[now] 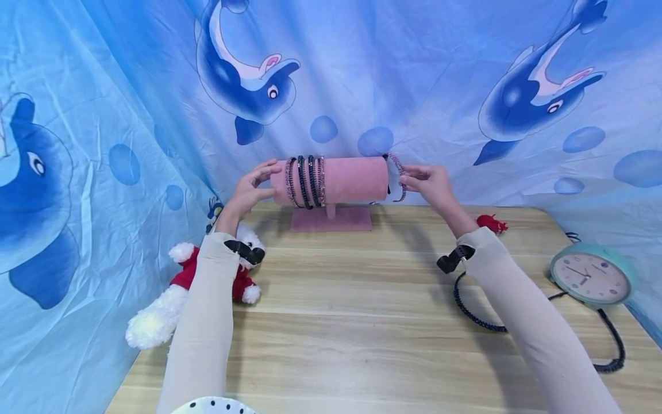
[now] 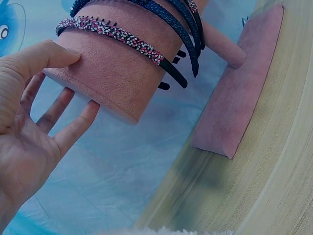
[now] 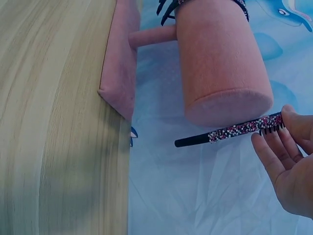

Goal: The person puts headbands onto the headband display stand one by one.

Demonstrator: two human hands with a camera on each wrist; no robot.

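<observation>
A pink padded display stand (image 1: 357, 179) has a horizontal roll on a short post and flat base. Several headbands (image 1: 306, 181), some dark blue and some beaded in pink and black, sit around the roll's left half. My left hand (image 1: 251, 190) holds the roll's left end; the left wrist view shows the thumb on top and fingers (image 2: 80, 125) at the end's edge. Off the right end, my right hand (image 1: 426, 183) pinches a beaded headband (image 3: 239, 130) with comb teeth. In the right wrist view this headband is just beyond the roll's end face.
A white plush toy in red (image 1: 188, 273) lies by my left forearm. On the right are a mint clock (image 1: 591, 275), a red tasselled item (image 1: 491, 223) and dark headbands (image 1: 478, 321) partly under my right forearm. A dolphin-print curtain (image 1: 408, 69) hangs behind the wooden table (image 1: 351, 322).
</observation>
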